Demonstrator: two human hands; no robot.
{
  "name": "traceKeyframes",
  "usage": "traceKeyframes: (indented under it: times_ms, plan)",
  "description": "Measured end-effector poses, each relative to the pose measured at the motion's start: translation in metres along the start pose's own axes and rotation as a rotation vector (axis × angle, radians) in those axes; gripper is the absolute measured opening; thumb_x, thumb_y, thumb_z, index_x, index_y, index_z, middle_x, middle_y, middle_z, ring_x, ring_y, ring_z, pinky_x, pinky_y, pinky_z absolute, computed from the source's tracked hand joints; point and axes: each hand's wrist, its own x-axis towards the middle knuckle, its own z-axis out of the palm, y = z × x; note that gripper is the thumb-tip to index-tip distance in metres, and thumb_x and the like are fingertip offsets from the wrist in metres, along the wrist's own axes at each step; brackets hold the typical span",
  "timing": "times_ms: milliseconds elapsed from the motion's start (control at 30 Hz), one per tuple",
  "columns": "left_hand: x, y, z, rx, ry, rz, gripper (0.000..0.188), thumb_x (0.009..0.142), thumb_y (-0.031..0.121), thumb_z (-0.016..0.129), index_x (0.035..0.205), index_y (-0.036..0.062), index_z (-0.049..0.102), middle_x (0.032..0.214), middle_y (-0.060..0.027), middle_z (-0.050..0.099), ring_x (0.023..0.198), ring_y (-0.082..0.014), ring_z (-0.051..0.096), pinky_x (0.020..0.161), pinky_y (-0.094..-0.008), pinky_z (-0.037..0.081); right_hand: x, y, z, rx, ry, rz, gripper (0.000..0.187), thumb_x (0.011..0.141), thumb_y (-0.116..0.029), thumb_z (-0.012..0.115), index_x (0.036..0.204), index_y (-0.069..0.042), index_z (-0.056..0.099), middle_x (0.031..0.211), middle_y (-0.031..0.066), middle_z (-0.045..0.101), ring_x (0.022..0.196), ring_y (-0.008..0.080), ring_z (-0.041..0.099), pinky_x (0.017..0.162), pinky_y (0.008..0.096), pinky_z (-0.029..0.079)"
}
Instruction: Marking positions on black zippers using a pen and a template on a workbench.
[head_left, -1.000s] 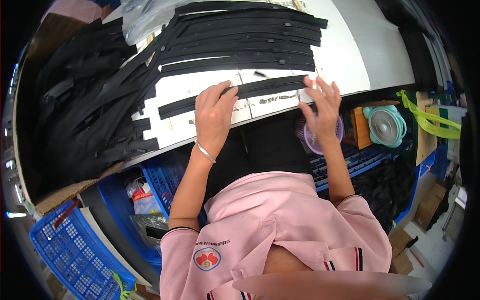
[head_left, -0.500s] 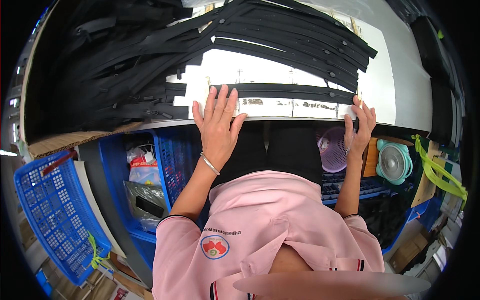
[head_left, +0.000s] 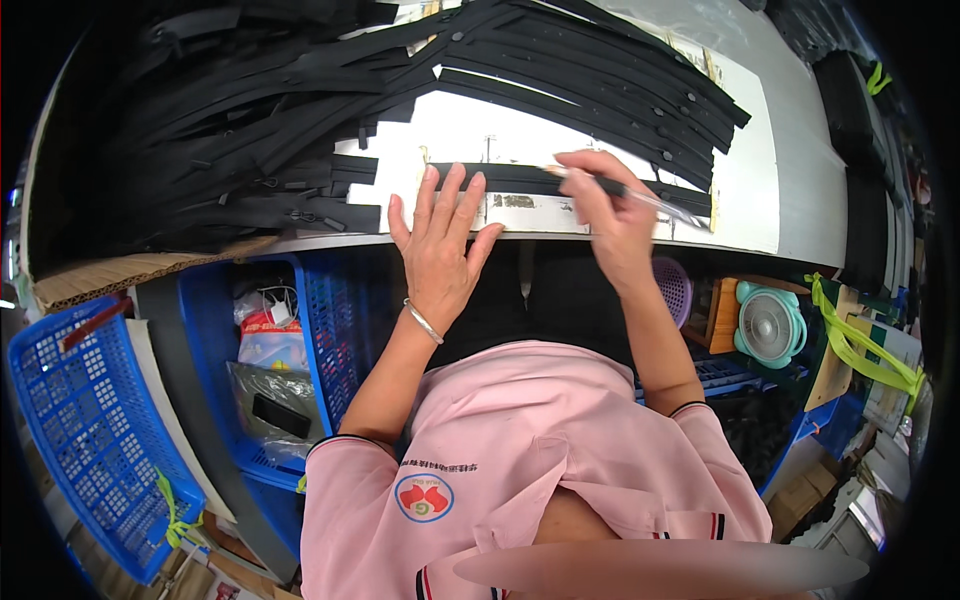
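Note:
My left hand (head_left: 440, 230) lies flat with fingers spread, its fingertips on the left end of a black zipper strip (head_left: 510, 178). That strip runs along the near part of a white board (head_left: 745, 190), which bears dark smudges and drawn lines. In my right hand (head_left: 617, 215) is a slim pen (head_left: 655, 203) with a clear barrel, its tip pointing left over the strip's middle. The right hand is slightly blurred, and whether the tip touches the strip I cannot tell. Beyond it, more black zipper strips (head_left: 590, 95) lie side by side on the board.
A heap of black zippers (head_left: 230, 130) covers the table's left side, by a cardboard edge (head_left: 150, 275). Below stand blue baskets (head_left: 85, 430), one holding bagged items. At right are a purple basket (head_left: 672, 290), a teal fan (head_left: 770, 325) and a yellow-green ribbon (head_left: 860, 345).
My right hand has moved left from the strip's right end to above its middle, and the pen now points left. My left hand stays on the left end.

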Motion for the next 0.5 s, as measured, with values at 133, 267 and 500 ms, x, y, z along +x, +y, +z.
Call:
traceKeyframes:
  times_ms: [133,267,500]
  plan:
    - [0.001,0.001,0.003,-0.003,0.001,0.015,0.06,0.093,0.036,0.075,0.148,0.0176,0.059,0.153,-0.005,0.055,0.148,-0.0272,0.042,0.122,-0.0559,0.013,0.017,0.023,0.036,-0.03,-0.007,-0.041,0.011,0.099,-0.007,0.068,0.104,0.002,0.072,0.089,0.0044,0.071,0.072,0.0057,0.062,0.062,0.0224,0.049]
    - [0.002,0.0,0.003,-0.016,0.025,0.016,0.059,0.092,0.037,0.075,0.146,0.016,0.06,0.153,-0.0046,0.055,0.148,-0.0269,0.043,0.122,-0.0554,0.013,0.02,0.042,0.041,-0.194,-0.038,-0.07,0.011,0.099,-0.009,0.069,0.101,0.001,0.07,0.084,0.0033,0.07,0.064,0.0052,0.059,0.057,0.0233,0.047]
    - [0.0,-0.003,0.003,-0.025,0.051,0.028,0.059,0.092,0.038,0.075,0.145,0.0159,0.06,0.152,-0.0042,0.056,0.148,-0.0261,0.042,0.121,-0.0555,0.015,0.019,0.042,0.047,-0.271,-0.042,-0.106,0.01,0.099,-0.01,0.07,0.101,0.0,0.069,0.081,0.0036,0.069,0.063,0.007,0.06,0.058,0.025,0.048]
